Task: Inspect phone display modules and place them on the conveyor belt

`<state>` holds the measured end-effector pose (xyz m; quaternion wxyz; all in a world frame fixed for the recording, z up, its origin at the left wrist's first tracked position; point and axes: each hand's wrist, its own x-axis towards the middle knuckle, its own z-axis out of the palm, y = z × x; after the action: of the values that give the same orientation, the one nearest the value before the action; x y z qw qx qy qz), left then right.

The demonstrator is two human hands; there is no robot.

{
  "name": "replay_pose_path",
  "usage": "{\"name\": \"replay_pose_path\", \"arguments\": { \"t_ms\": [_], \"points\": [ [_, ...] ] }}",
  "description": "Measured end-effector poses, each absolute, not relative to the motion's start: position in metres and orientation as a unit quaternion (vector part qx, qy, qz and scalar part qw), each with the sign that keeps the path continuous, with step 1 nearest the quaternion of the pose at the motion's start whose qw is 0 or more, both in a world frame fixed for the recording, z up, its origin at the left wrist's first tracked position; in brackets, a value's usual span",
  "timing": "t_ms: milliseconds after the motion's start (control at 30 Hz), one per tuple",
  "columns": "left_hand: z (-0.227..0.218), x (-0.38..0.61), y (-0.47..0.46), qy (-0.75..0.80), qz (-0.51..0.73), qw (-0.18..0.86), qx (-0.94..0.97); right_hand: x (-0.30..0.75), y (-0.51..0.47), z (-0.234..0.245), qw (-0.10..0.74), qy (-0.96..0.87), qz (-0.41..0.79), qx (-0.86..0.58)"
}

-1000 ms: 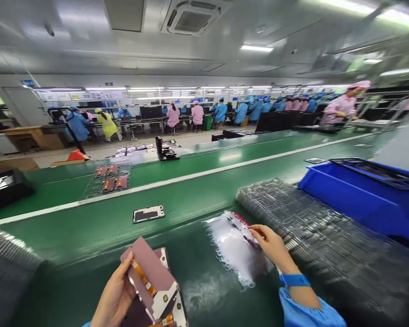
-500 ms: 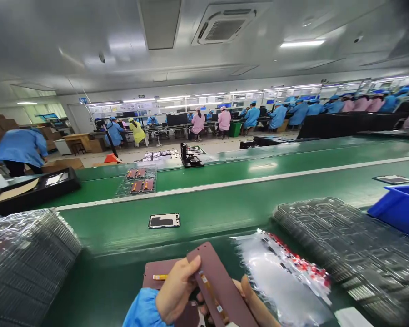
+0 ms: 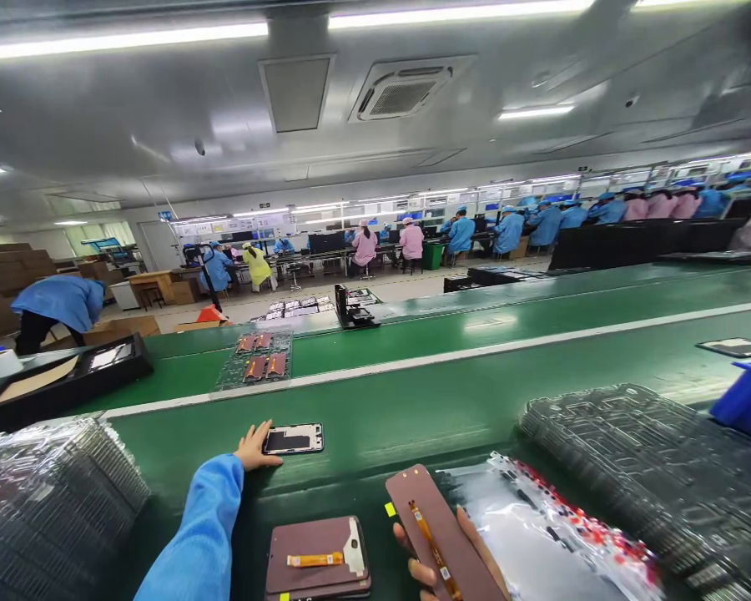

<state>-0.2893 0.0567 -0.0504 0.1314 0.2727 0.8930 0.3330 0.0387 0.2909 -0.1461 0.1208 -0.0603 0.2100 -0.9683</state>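
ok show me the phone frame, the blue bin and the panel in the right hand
phone frame (image 3: 291, 438), head view, on its dark back plate
blue bin (image 3: 749, 407), head view, on its side wall
panel (image 3: 424, 517), head view, on its mauve back

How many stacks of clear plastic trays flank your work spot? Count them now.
2: one stack of clear plastic trays on your left, another stack on your right; more may lie out of view.

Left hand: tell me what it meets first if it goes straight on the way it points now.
The dark-backed phone panel lying on the green conveyor belt. It sits right at the fingertips of the left hand, touching or nearly so; depth is hard to judge from this view.
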Motion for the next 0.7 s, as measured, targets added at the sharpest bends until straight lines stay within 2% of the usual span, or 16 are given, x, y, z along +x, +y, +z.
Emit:
{"name": "replay_pose_path", "arguments": {
  "t_ms": [133, 367, 467, 600, 700],
  "points": [
    [-0.062, -0.293, 0.031, 0.879, 0.379, 0.114, 0.265, 0.038, 0.288, -0.140, 0.145, 0.192, -0.968, -0.072],
    [-0.048, -0.246, 0.010, 0.770, 0.617, 0.050, 0.152, 0.055, 0.268, -0.107, 0.042, 0.185, -0.982, 0.011],
    [-0.032, -0.207, 0.002, 0.690, 0.705, 0.096, 0.131, 0.062, 0.270, -0.104, 0.013, 0.214, -0.976, 0.030],
    [-0.018, -0.143, -0.005, 0.544, 0.798, 0.227, 0.125, 0.074, 0.272, -0.096, 0.006, 0.288, -0.956, 0.056],
    [-0.020, -0.100, -0.003, 0.393, 0.850, 0.329, 0.120, 0.086, 0.265, -0.076, -0.094, 0.371, -0.918, 0.102]
  ]
}}
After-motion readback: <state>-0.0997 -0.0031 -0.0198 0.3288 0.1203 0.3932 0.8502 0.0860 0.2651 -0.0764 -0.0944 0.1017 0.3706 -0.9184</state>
